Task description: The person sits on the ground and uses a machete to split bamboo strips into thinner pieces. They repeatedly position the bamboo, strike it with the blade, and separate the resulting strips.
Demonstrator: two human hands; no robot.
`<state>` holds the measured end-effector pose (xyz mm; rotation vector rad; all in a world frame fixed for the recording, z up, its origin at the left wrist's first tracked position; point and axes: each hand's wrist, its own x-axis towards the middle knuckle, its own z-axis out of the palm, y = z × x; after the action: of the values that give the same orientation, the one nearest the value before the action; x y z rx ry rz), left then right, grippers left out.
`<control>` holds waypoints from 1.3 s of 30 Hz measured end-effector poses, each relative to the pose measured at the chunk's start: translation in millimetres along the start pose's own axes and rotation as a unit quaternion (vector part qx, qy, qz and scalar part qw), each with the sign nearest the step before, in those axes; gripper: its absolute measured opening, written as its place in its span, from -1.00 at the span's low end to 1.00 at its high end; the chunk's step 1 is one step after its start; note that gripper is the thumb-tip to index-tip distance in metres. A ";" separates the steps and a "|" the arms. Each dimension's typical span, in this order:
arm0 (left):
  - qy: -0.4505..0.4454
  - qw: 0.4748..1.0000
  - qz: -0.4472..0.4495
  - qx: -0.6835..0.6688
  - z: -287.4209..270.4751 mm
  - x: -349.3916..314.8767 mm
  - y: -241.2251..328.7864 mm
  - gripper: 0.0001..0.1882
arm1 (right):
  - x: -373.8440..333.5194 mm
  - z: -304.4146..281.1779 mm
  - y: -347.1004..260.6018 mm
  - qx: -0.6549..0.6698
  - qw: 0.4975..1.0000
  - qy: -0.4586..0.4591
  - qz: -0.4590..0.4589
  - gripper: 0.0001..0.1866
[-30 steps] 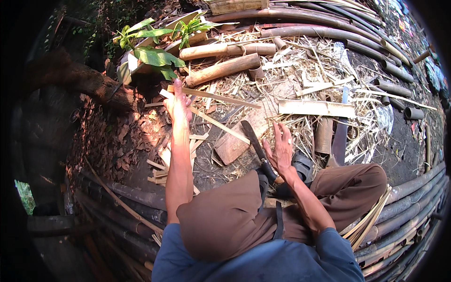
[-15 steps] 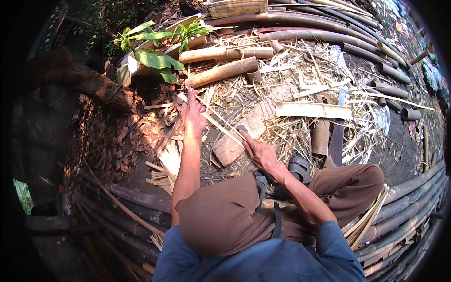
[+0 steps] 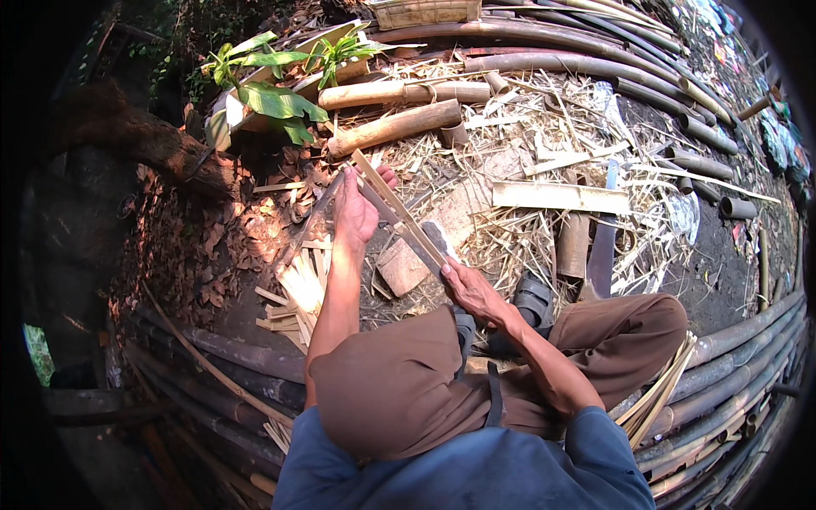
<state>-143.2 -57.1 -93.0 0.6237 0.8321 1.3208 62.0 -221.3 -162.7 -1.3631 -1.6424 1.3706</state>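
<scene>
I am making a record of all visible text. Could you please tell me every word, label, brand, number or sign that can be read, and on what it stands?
No readable text anywhere in this view.
Held pale strip: no lettering that I can make out.
Blue litter at the right edge: too small and blurred to tell whether it bears print.

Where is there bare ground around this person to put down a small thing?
The widest patch is dark soil between the long blade and thin bamboo stick, beyond the right trouser leg. A smaller one lies between the pale strips and dry leaves. Beyond the right hand, shavings crowd the plank.
</scene>
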 end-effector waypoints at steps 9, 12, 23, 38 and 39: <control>0.042 0.999 0.008 -0.012 25.2 -8.4 -27.0 -0.35 | -8.9 5.3 -11.6 0.073 0.996 -0.055 0.013 -0.53; 0.059 0.998 -0.003 -0.004 13.6 -5.1 -34.8 -0.40 | -16.3 7.2 -7.7 0.104 0.992 -0.066 0.041 -0.51; 0.107 0.993 0.023 -0.039 12.2 -6.7 -39.3 -0.54 | -28.6 3.5 2.9 0.340 0.901 -0.188 0.192 -0.51; 0.190 0.946 0.249 0.082 66.0 -23.2 -26.4 -0.55 | -38.5 36.6 40.1 0.018 0.992 0.084 0.088 -0.46; 0.186 0.941 0.268 0.089 71.9 -23.5 -26.5 -0.55 | -36.6 36.3 37.9 0.037 0.990 0.095 0.093 -0.47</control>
<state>-70.3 -80.0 -68.9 0.7912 1.1487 1.9129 52.6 -270.1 -203.1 -1.5831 -1.3554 1.3433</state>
